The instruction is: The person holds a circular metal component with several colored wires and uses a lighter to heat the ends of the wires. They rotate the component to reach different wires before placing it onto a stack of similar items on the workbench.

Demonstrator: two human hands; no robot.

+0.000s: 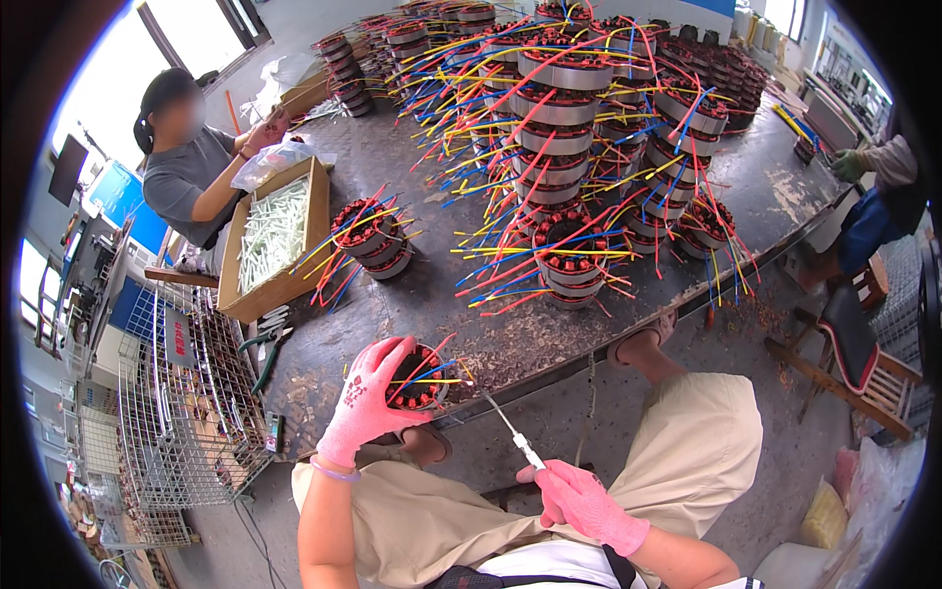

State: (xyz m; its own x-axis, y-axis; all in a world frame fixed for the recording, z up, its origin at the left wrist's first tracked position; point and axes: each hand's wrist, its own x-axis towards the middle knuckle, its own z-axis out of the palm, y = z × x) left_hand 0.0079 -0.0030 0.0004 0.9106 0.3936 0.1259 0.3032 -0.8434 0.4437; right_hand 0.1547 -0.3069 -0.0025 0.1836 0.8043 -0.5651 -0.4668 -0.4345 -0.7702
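Observation:
My left hand (365,402), in a pink glove, is closed round the side of a motor stator (422,393) near the table's front edge. The stator has red windings, and red, blue and yellow lead wires stick out of it to the right. In my pink-gloved right hand (587,501) is a thin-shafted tool with a white handle (527,450), held over my lap. Its shaft slants up and left, and the tip ends near the stator's wires. Whether the tip touches a wire, I cannot tell. A short stack of stators (373,240) stands farther back on the table.
Tall stacks of wired stators (557,147) fill the table's (442,221) middle and back. At left are a cardboard box (319,211) of white tubes, pliers (267,358) and wire baskets (186,393). One person (191,167) sits at far left; another's gloved hand (850,165) is at right.

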